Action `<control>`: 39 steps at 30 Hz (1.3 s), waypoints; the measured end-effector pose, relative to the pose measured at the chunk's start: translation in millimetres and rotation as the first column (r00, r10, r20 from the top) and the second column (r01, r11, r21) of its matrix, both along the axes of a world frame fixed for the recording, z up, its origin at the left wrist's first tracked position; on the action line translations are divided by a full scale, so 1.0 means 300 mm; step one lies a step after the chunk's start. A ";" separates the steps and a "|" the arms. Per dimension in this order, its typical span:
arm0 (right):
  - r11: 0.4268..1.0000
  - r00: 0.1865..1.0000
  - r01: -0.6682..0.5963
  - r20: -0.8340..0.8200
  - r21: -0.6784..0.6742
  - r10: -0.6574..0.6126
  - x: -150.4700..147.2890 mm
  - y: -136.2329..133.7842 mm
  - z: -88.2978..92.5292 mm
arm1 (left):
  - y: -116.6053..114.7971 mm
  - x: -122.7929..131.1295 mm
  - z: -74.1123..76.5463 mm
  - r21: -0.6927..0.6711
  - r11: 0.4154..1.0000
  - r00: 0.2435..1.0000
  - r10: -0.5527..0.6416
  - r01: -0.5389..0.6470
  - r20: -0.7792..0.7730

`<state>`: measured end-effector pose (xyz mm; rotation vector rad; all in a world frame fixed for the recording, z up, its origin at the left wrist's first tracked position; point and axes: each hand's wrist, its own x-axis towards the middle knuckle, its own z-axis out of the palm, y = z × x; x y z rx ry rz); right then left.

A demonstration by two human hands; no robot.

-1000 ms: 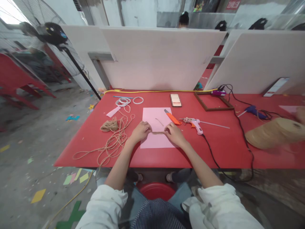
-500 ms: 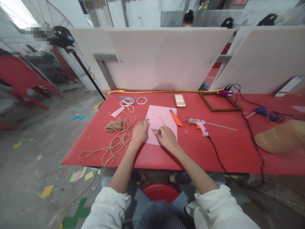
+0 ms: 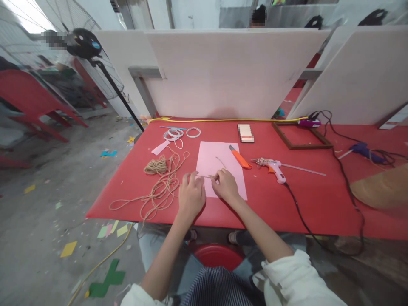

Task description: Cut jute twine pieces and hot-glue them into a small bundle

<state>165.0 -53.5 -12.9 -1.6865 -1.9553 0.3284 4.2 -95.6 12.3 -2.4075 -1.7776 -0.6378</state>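
Note:
My left hand (image 3: 191, 194) and my right hand (image 3: 225, 184) are close together at the near left corner of a pink paper sheet (image 3: 223, 163) on the red table (image 3: 274, 204). Both pinch a short piece of jute string (image 3: 206, 176) stretched between them just above the sheet. Another short bit of string (image 3: 220, 161) lies on the paper. Left of my left hand sprawls a loose tangle of jute rope (image 3: 161, 180).
An orange utility knife (image 3: 240, 158), a pink glue gun (image 3: 271, 166) with black cord, a wooden frame (image 3: 302, 135), white rings (image 3: 178, 133), a small block (image 3: 245, 132) and a purple glue gun (image 3: 363, 149) lie further back. A tan bundle (image 3: 382, 187) sits at right. White partitions (image 3: 232, 72) close the rear.
My hands have drawn back toward the sheet's near left corner and lifted the short string off the paper, my left hand now raised with it.

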 end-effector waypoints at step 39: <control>0.972 0.976 -0.218 0.050 0.092 0.214 0.134 -0.113 0.018 | 0.103 -0.118 0.004 -0.274 0.879 0.861 -0.454 0.390 -0.230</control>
